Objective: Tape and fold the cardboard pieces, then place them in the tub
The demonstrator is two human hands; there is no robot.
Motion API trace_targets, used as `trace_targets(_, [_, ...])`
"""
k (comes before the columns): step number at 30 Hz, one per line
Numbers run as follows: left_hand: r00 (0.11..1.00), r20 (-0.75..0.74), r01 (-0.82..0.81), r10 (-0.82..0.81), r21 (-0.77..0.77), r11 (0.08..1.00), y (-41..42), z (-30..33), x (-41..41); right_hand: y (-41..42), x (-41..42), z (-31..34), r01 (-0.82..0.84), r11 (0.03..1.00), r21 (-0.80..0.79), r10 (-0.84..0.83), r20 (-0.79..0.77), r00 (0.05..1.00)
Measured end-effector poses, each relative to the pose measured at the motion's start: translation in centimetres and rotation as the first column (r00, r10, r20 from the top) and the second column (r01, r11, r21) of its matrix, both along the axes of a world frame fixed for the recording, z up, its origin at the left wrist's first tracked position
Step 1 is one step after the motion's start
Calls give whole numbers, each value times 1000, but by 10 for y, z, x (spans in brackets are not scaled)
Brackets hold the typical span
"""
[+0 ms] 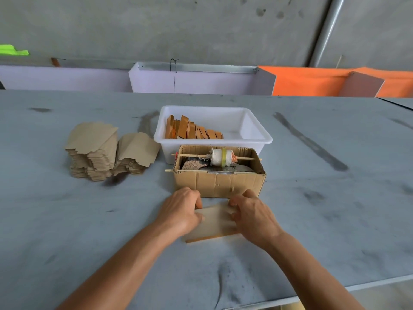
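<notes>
Cardboard piece (215,221) lies near the box (220,183); left hand (182,212) and right hand (253,217) grip its ends, fingertips hidden beneath.

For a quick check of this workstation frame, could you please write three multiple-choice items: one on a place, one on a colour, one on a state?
1. Where do the unfolded cardboard stacks lie?
A. Left of the tub
B. Inside the tub
C. Right of the cardboard box

2. What colour is the tub?
A. Blue
B. White
C. Black

3. What are the hands doing?
A. Hanging idle
B. Reaching into the tub
C. Both holding one cardboard piece

Answers:
1 A, the stacks sit on the table at the tub's left.
2 B, its walls are white.
3 C, the left hand and right hand grip the cardboard piece before the cardboard box.
</notes>
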State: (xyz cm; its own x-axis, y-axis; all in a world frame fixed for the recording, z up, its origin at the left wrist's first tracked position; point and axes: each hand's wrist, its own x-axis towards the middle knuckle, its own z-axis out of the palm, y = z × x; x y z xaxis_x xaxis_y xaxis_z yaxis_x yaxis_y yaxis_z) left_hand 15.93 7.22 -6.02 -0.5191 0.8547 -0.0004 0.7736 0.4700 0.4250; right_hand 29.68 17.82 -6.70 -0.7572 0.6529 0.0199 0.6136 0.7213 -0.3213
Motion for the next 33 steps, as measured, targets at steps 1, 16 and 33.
trace_targets(1, [1000, 19, -2, 2, 3, 1000, 0, 1, -1, 0, 0, 0, -11, 1000, 9, 11, -11, 1000])
trace_targets(16, [978, 209, -13, -21, 163, 986, -9, -7, -9, 4, 0, 0, -137, 985, 105, 155, -191, 969])
trace_targets(33, [842, -408, 435, -354, 125, 891, -22, 0, -1, -4, 8, 7, -421, 774, 474, 424, 107, 899])
